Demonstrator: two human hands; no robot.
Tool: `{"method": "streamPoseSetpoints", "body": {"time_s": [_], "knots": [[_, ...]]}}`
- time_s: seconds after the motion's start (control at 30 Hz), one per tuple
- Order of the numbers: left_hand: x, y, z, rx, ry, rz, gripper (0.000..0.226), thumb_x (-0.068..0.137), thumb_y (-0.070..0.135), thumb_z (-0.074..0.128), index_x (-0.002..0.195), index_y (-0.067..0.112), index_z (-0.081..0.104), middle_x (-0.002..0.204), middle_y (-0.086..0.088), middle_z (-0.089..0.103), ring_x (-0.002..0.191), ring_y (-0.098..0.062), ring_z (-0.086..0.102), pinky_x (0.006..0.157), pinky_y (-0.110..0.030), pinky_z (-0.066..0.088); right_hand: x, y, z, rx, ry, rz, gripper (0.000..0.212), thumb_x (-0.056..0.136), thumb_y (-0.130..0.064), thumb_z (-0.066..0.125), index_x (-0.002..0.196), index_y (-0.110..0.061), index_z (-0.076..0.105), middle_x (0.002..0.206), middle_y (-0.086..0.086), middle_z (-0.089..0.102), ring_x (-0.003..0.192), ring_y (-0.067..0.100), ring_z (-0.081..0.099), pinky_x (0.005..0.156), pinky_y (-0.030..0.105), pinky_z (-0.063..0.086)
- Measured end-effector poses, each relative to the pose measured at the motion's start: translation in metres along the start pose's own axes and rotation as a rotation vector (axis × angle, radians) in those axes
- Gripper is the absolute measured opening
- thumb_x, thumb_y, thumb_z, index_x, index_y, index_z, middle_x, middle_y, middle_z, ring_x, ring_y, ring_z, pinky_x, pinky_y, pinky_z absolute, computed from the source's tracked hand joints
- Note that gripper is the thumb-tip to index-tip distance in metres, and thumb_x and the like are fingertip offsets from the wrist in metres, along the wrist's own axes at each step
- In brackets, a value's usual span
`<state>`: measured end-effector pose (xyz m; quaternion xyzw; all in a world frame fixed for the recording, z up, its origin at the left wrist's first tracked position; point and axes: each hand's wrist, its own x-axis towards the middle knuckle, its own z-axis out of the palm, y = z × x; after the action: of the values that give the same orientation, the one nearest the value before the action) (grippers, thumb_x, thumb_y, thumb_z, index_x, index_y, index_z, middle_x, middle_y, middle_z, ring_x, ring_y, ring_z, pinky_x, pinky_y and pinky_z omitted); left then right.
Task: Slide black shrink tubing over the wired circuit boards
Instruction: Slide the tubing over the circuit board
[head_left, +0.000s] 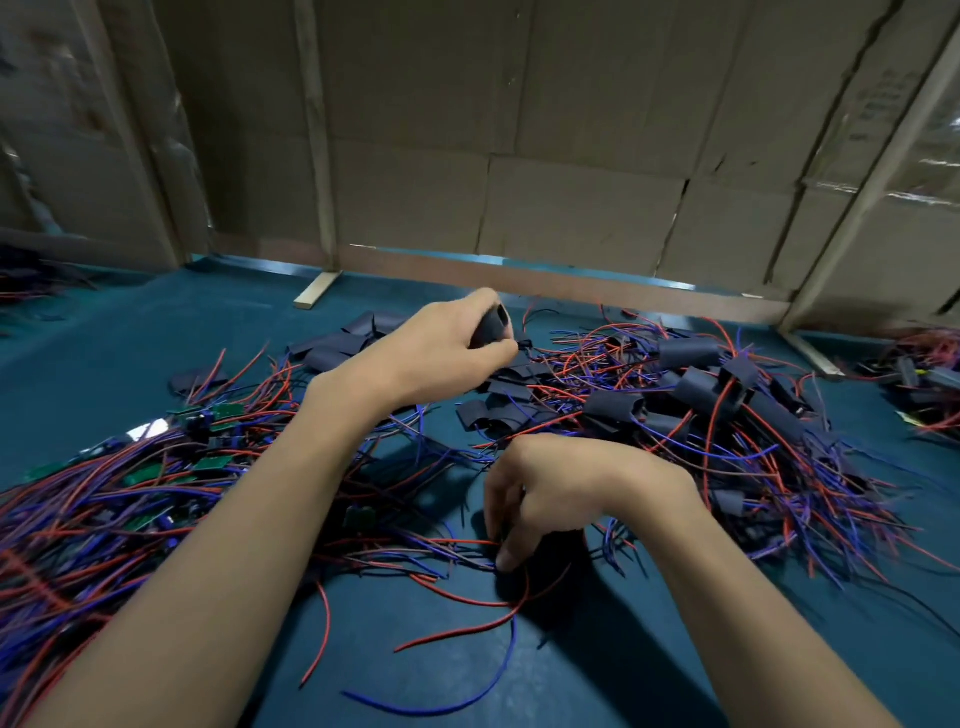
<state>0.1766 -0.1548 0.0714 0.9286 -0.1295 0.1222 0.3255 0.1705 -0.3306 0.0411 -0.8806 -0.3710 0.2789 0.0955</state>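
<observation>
My left hand (441, 348) is raised over the far middle of the table and grips a short piece of black shrink tubing (491, 325), its open end facing up. My right hand (540, 493) is lower and nearer, fingers curled down on a bundle of red and blue wires (452, 551); the board at their end is hidden under the hand. A heap of bare green circuit boards with wires (145, 467) lies at the left. A heap of boards sleeved in black tubing (727, 405) lies at the right. Loose flat tubing pieces (337, 345) lie behind my left hand.
The table has a dark teal surface (363, 649). A cardboard wall (519, 156) with wooden battens closes off the back. More wire piles lie at the far left edge (31, 280) and far right edge (919, 379).
</observation>
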Motion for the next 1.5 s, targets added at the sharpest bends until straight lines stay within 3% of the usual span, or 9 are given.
{"method": "streamPoseSetpoints", "body": {"time_s": [0.13,0.23,0.33,0.57,0.7,0.8,0.9,1.1,1.5], "knots": [[0.003,-0.002,-0.001,0.087,0.047,0.093,0.046,0.093,0.052,0.063,0.081,0.008,0.056,0.072,-0.009,0.063,0.059,-0.015,0.055,0.059,-0.035,0.042,-0.017,-0.003,-0.019,0.048,0.116,-0.054,0.022,0.072,-0.033,0.09,0.087,-0.024,0.077,0.065,-0.017,0.068,0.058,-0.005,0.057,0.058,0.018,0.045],[0.006,0.001,-0.003,-0.017,0.028,0.149,0.061,0.084,0.059,0.066,0.077,0.0,0.055,0.06,-0.01,0.063,0.045,-0.007,0.061,0.05,-0.03,0.048,-0.04,-0.004,-0.037,0.225,0.309,-0.132,0.014,0.081,-0.025,0.085,0.09,-0.019,0.076,0.067,-0.007,0.069,0.063,0.003,0.058,0.066,0.028,0.049],[0.007,0.001,-0.007,-0.164,-0.066,0.088,0.068,0.074,0.072,0.07,0.08,0.005,0.058,0.056,-0.004,0.064,0.042,-0.016,0.061,0.044,-0.032,0.046,-0.069,-0.001,-0.051,0.484,0.392,-0.257,0.006,0.088,-0.01,0.078,0.094,-0.013,0.076,0.075,0.002,0.073,0.069,0.011,0.065,0.07,0.024,0.052],[0.01,-0.002,-0.01,-0.203,-0.029,0.139,0.051,0.085,0.069,0.061,0.093,0.019,0.057,0.064,0.013,0.049,0.049,-0.003,0.042,0.048,-0.017,0.038,-0.107,0.016,-0.067,0.697,0.739,-0.418,0.016,0.088,-0.022,0.074,0.1,-0.012,0.077,0.08,0.012,0.069,0.057,0.01,0.053,0.052,0.015,0.04],[0.01,0.001,-0.008,-0.263,-0.074,0.088,0.045,0.092,0.063,0.048,0.108,0.021,0.044,0.073,0.017,0.047,0.054,-0.004,0.041,0.052,-0.017,0.041,-0.11,0.024,-0.071,0.73,0.931,-0.401,0.022,0.086,-0.031,0.07,0.099,-0.017,0.081,0.082,0.01,0.071,0.06,0.011,0.055,0.055,0.02,0.039],[0.009,-0.002,-0.006,-0.195,-0.128,0.036,0.031,0.102,0.052,0.043,0.123,0.031,0.035,0.101,0.011,0.047,0.078,-0.004,0.051,0.073,-0.022,0.046,-0.111,0.029,-0.075,0.725,1.095,-0.38,0.011,0.089,-0.025,0.072,0.091,-0.022,0.083,0.078,0.006,0.074,0.057,0.013,0.062,0.049,0.018,0.036],[0.007,-0.002,-0.005,-0.16,-0.122,0.066,0.03,0.103,0.049,0.04,0.125,0.029,0.033,0.102,0.011,0.047,0.084,0.0,0.051,0.076,-0.027,0.044,-0.113,0.035,-0.078,0.744,1.216,-0.337,0.011,0.092,-0.015,0.071,0.088,-0.015,0.081,0.078,0.007,0.075,0.058,0.018,0.066,0.046,0.017,0.036],[0.005,0.008,-0.01,-0.299,-0.062,0.136,0.033,0.092,0.054,0.064,0.11,0.031,0.049,0.107,0.004,0.07,0.1,-0.023,0.067,0.089,-0.056,0.051,-0.112,0.031,-0.078,0.894,1.243,-0.351,0.008,0.09,-0.015,0.072,0.091,-0.011,0.078,0.079,0.009,0.075,0.068,0.026,0.073,0.053,0.024,0.043],[0.002,0.015,-0.017,-0.339,0.02,0.166,0.042,0.087,0.06,0.063,0.111,0.028,0.052,0.111,0.013,0.073,0.108,-0.011,0.068,0.098,-0.052,0.052,-0.105,0.028,-0.077,0.864,1.226,-0.344,0.007,0.092,-0.011,0.072,0.093,-0.01,0.079,0.079,0.013,0.075,0.068,0.027,0.073,0.053,0.023,0.046]]}}
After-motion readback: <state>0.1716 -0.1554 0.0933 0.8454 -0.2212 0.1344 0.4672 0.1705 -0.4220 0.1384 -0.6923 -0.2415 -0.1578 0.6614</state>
